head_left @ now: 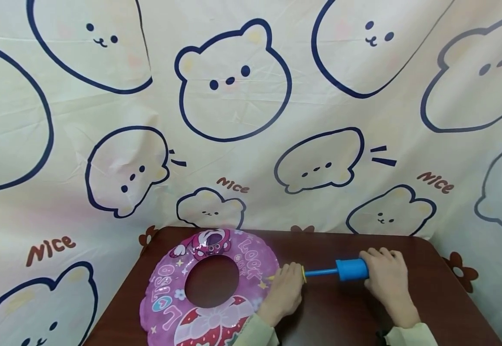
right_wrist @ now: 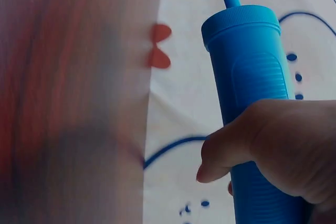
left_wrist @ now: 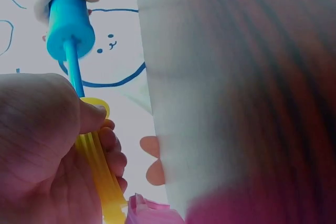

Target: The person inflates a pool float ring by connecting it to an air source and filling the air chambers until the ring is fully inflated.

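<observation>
A hand air pump with a blue barrel (head_left: 351, 269) and a thin blue rod (head_left: 322, 272) spans the space between my hands. My right hand (head_left: 386, 278) grips the blue barrel, its thumb and fingers round it in the right wrist view. Around the yellow nozzle end (left_wrist: 100, 177) curl the fingers of my left hand (head_left: 284, 290), the thumb at its yellow flange. A pink-purple inflatable swim ring (head_left: 257, 254) lies at the left, looking full and round. The yellow tip meets the ring's pink valve (left_wrist: 149, 213) in the left wrist view; how deep it sits is hidden.
Under everything is a dark brown table (head_left: 320, 317) with rounded far corners. A white cloth (head_left: 251, 163) printed with bear outlines hangs behind it and down both sides. The swim ring covers the table's left part.
</observation>
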`<state>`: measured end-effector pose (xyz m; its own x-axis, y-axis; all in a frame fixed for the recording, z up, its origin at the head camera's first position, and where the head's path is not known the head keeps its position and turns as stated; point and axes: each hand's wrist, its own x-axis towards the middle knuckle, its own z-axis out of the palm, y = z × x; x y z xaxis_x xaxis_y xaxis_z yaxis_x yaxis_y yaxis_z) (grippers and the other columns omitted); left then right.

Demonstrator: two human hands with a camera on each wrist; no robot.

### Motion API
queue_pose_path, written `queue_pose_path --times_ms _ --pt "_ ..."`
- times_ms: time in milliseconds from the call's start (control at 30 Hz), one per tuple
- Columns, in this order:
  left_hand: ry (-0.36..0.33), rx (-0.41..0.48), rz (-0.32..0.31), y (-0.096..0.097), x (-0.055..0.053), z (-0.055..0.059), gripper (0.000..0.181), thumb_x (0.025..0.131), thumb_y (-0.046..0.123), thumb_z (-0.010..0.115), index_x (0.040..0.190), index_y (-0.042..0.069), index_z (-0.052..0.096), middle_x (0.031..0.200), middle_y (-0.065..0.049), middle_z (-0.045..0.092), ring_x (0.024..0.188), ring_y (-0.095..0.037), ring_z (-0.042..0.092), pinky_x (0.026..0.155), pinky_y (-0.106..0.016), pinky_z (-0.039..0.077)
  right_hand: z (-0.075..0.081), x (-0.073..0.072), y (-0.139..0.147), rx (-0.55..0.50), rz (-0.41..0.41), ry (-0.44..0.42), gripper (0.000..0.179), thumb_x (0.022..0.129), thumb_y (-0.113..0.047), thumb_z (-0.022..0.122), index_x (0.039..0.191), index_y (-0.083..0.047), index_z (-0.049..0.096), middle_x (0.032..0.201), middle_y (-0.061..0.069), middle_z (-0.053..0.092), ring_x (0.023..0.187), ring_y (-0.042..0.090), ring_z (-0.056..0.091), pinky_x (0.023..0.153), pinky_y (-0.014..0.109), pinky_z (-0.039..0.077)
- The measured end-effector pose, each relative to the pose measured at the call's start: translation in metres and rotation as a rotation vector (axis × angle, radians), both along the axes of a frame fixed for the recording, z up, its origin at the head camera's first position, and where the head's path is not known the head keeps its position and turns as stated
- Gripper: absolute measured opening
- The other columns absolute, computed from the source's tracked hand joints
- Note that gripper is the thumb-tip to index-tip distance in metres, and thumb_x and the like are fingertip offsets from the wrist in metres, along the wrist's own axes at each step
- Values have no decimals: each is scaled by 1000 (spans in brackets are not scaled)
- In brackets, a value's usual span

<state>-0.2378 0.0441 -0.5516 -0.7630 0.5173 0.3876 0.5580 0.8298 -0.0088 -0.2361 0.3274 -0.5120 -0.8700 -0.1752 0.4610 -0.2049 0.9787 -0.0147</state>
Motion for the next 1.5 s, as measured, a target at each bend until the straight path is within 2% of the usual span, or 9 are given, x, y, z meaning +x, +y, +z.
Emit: queue_pose_path --times_ms 133,233,500,733,1033,1133,1267,1400,1500 --pt "11 15 2 -1 0 2 34 82 11 78 104 13 53 91 3 51 84 -16 50 77 -26 43 4 2 17 -11 -39 2 51 57 -3 91 106 -5 77 99 15 75 96 40 63 92 65 44" --pt "18 18 0 -1 0 4 38 77 9 79 105 13 53 92 3 51 85 -16 50 78 -27 43 4 3 19 -4 -64 -2 53 56 -5 92 107 -5 77 100 16 75 97 41 64 93 67 43" --pt "10 43 -5 -1 1 7 41 72 5 78 103 14 54 94 3 50 88 -16 48 80 -27 41 0 -1 -18 45 -6 62 52 57 -13 96 105 -5 76 100 14 76 97 40 65 91 66 45" --pt "-28 -20 -12 3 7 8 45 75 9 80 110 12 54 96 2 49 90 -16 48 81 -27 42 -10 2 -48 73 17 15 50 57 -13 93 104 -8 76 98 10 76 93 35 65 87 62 46" --pt "78 -55 -8 4 7 5 56 69 18 88 114 10 56 97 2 53 89 -16 50 79 -26 40 -21 -1 -69 73 84 -22 51 60 -12 90 110 -13 77 102 5 78 92 29 67 82 57 51" --pt "86 -69 -8 3 4 4 55 70 18 87 113 10 55 97 2 52 90 -16 50 79 -26 41 -20 -3 -61 56 81 -44 51 61 -14 91 110 -14 77 102 4 78 92 28 67 83 55 51" --pt "63 -58 -14 1 2 1 45 75 16 83 109 12 54 95 3 49 89 -15 48 79 -26 40 -15 -3 -36 29 41 -69 49 62 -13 92 109 -13 77 100 5 77 93 30 67 85 54 50" --pt "51 -14 -17 -1 1 1 34 82 12 78 104 15 52 92 4 47 86 -15 46 78 -26 39 -10 -3 -9 6 27 -24 46 61 -9 89 106 -10 77 98 7 76 93 33 66 86 57 49" --pt "59 7 -16 -1 1 3 33 82 11 77 103 15 52 91 4 46 85 -15 46 77 -25 38 -5 -2 9 0 6 4 47 59 -8 88 105 -9 78 97 10 75 94 37 64 88 61 47"
